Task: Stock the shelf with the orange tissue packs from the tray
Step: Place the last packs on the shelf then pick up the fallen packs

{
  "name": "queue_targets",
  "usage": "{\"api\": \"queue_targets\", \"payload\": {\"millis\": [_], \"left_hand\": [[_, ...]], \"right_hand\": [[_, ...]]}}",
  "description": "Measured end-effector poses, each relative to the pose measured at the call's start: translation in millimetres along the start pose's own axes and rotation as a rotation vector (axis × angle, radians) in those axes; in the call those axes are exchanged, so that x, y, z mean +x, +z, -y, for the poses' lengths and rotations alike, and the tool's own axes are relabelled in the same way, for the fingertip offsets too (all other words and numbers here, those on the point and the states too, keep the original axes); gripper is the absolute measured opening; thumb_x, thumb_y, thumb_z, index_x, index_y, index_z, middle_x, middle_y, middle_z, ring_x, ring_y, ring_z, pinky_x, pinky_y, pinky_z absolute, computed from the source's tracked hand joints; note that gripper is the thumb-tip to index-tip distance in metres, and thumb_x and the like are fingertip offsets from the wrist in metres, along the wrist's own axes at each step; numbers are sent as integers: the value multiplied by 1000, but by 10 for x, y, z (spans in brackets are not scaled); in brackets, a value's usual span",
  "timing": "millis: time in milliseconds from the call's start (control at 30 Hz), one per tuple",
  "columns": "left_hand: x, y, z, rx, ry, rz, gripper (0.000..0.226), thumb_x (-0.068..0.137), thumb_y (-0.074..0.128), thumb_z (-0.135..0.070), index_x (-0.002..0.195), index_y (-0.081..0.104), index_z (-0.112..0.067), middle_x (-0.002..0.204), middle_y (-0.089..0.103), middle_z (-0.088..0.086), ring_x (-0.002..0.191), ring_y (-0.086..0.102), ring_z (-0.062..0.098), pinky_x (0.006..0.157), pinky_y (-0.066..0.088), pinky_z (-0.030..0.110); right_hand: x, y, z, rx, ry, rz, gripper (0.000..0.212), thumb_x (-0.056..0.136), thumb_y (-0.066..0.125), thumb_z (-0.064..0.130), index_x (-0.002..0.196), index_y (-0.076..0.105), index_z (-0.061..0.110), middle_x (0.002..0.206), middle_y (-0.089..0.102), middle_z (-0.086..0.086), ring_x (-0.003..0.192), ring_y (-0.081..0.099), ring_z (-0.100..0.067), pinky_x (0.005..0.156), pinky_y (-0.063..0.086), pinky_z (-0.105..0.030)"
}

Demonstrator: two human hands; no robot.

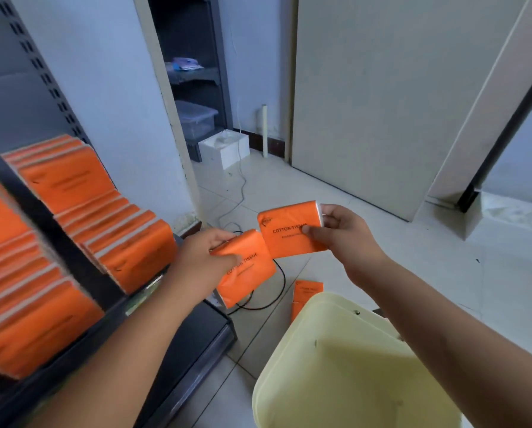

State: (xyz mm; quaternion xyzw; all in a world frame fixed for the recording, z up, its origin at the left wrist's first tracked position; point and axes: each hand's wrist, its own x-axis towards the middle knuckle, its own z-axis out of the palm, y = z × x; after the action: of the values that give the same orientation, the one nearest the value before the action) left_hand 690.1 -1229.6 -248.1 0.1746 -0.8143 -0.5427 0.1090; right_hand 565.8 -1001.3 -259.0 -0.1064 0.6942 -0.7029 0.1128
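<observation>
Holding one orange plastic-wrapped tissue pack apiece, both hands are raised over the tiled floor, to the right of the shelf. The left hand [209, 254] grips the left pack [252, 273], thumb on the printed face and fingers curled behind; the right hand [342, 233] pinches the right pack [286, 230] at its right end, thumb in front. The two packs touch or overlap at one corner.

Governing relation: the dark grey metal shelf [73, 257] lies left of the hands; the left hand is the nearer to it, and its pack is judged the next to be placed. The right pack's long axis runs left to right, slightly tilted; the left pack's printed line slopes up toward the right; its long axis cannot be told for certain.

Containers:
- Shelf: rows of stocked orange packs [129, 242] stand on edge, running from near to far; the left rows are blurred.
- Pale yellow plastic tray [351, 366]: near right, below the right forearm; its visible surface shows only small dark specks; any contents beyond the frame edge cannot be told.
- Two or so loose orange packs [308, 291] lie just beyond the tray's far rim; a black cable [281, 288] loops beside them.
</observation>
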Motion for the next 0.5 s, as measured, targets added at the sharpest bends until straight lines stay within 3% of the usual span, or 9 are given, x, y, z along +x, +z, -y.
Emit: {"api": "queue_targets", "payload": {"millis": [200,367,500], "left_hand": [[-582,-730,-603,16,67,-92,36,83,76,4,97,70,-28,98,73,-11,79,70,-1,68,53,21],[-1198,-1521,-922,7,98,-189,35,83,79,3,108,73,-20,109,73,0,97,72,15,85,59,34],[-1709,-2169,-982,56,135,-242,38,82,79,6,99,71,-27,104,73,-3,94,69,6,83,57,27]], "right_hand": [[-537,364,766,47,-101,69,39,83,77,-1,120,66,10,104,78,-11,97,75,-29,87,61,-39],[-1005,928,1284,97,-159,155,36,84,79,1,115,67,14,104,77,-12,92,76,-24,80,61,-31],[-1365,1518,1534,151,-169,263,39,83,79,1,119,67,12,108,76,-16,93,76,-27,80,61,-35]]}}
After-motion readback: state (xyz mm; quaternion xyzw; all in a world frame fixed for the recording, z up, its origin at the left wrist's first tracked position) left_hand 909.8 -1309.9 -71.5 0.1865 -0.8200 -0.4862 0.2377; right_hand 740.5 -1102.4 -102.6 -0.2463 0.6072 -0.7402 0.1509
